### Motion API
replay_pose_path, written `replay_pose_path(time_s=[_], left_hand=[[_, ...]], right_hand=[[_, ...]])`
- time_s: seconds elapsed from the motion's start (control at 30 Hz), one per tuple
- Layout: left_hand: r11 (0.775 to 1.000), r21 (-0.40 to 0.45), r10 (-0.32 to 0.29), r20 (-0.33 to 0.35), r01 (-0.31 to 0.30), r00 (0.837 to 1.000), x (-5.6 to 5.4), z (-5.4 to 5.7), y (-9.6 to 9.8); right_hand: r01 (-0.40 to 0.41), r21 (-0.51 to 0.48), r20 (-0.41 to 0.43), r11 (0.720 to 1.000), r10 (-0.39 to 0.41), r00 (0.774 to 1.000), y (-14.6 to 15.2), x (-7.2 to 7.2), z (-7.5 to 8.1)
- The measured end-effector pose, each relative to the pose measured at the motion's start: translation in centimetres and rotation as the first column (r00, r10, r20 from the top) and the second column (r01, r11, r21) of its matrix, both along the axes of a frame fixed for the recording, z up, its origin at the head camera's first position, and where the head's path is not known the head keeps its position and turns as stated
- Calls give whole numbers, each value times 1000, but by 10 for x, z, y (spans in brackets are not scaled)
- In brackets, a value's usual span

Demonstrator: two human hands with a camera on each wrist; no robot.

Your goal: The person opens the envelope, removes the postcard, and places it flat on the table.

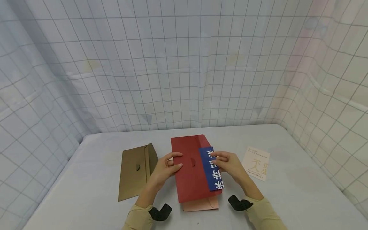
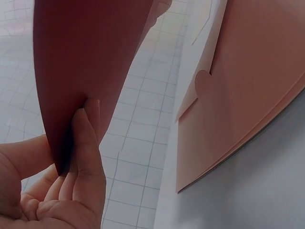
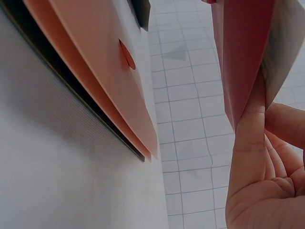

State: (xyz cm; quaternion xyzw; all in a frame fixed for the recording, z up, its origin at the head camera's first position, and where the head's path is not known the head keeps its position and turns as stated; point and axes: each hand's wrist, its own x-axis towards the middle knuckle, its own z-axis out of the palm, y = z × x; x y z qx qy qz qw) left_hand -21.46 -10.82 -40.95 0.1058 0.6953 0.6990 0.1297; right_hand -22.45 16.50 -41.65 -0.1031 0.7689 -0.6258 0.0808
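Observation:
A red envelope with a half-round slot is raised above the table. My left hand pinches its left edge, thumb on one side and fingers on the other, as the left wrist view also shows. At the envelope's right side, my right hand grips a blue card with white characters. In the right wrist view, one finger lies between the red paper and the card. Whether any of the card is inside the envelope, I cannot tell.
A salmon-pink envelope lies on the table under the red one, with something dark beneath it. To the left is a gold-brown envelope, its flap raised. A cream card with gold characters lies to the right. Gridded curtains surround the table.

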Motion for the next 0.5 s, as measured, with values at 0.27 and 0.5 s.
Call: replay_pose_path(time_s=[0.27, 0.5], left_hand=[[1000, -1, 23, -25, -23, 999, 1, 0, -1], [998, -5, 59, -3, -59, 998, 0, -1, 0]], right_hand=[[2, -21, 0, 1000, -2, 1000, 1, -1, -2], [32, -13, 20, 999, -32, 999, 2, -2, 1]])
